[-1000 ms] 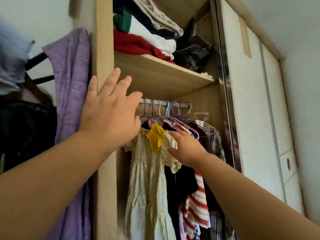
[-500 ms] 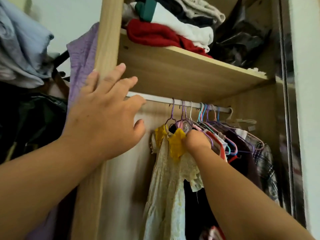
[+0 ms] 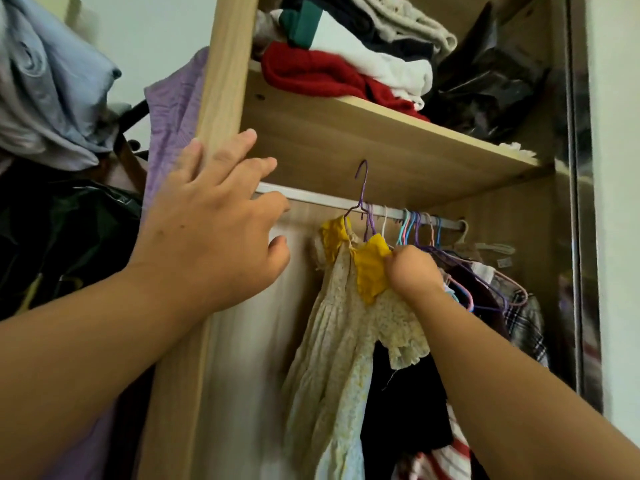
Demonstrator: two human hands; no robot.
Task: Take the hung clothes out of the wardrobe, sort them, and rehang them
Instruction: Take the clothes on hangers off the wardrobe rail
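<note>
Our right hand (image 3: 412, 271) pinches dress (image 3: 346, 323) shoulder; left hand (image 3: 211, 230) spread, empty. Purple hanger (image 3: 362, 183) may snag neighbouring hangers (image 3: 412, 226), dragging them off rail (image 3: 311, 199).

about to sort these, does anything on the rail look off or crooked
Yes: the purple hanger carrying the cream dress has its hook up above the rail, tilted, unlike the other hangers hooked on it. The right hand grips the dress's shoulder.

Wardrobe rail (image 3: 311, 199) (hung clothes (image 3: 337, 327) on hangers (image 3: 414, 227))
</note>
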